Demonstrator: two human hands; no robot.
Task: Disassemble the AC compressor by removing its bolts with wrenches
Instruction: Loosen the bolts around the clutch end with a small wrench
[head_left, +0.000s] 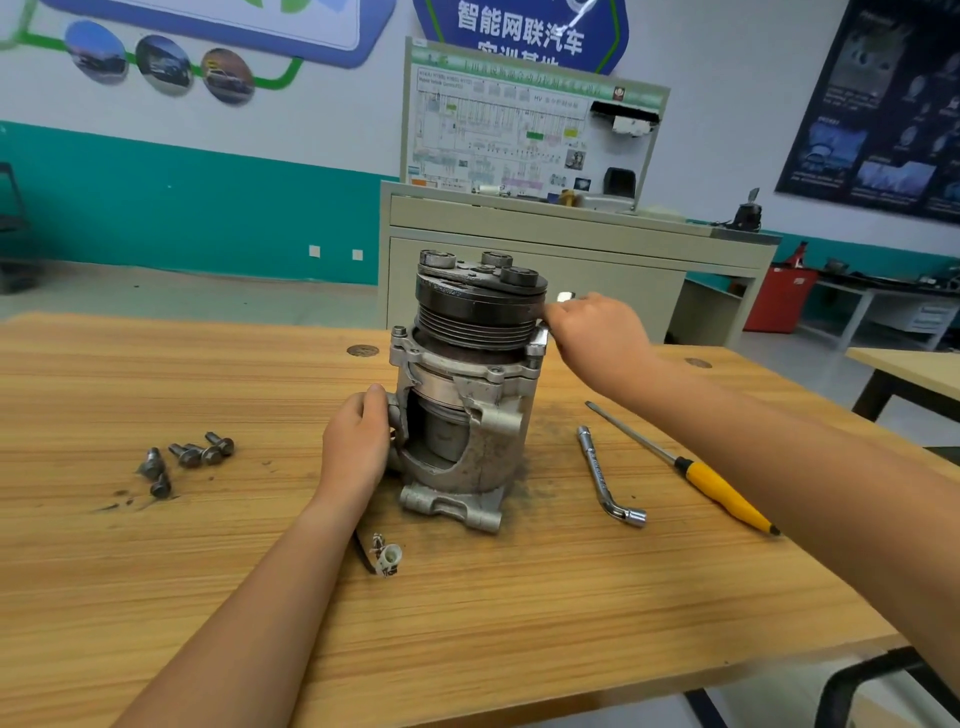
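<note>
The wooden table (519, 613) fills the lower part of the view. Behind it, against the wall, stands a beige cabinet (571, 244) which carries a training board (519, 130) with a wiring diagram.

The AC compressor (462, 395) stands upright near the middle of the table, a little toward the far edge. Its dark grooved pulley (480, 312) is on top and its mounting lugs rest on the wood. The aluminium housing is cut open at the front, so inner parts are visible. Dark dust lies on the table around its base, mostly on the right side.

The left hand (358, 441) grips the left side of the housing, low down, with the fingers curled around the edge of the metal. The right hand (597, 332) is at the upper right of the compressor, just beside the pulley. Its fingers are closed around a shiny metal tool (565, 297), of which only small bright parts show beyond the hand, so I cannot tell its exact type.

To the right of the compressor lies a screwdriver (691, 467) with a yellow handle, diagonal on the table. Near it on the left lies an L-shaped socket wrench (605, 475), not touching it.

On the left, well apart from the compressor, several loose bolts (187, 457) lie in a small group. In front of the compressor, near the left forearm, lies a small white connector (387, 556) with a short dark wire.
</note>
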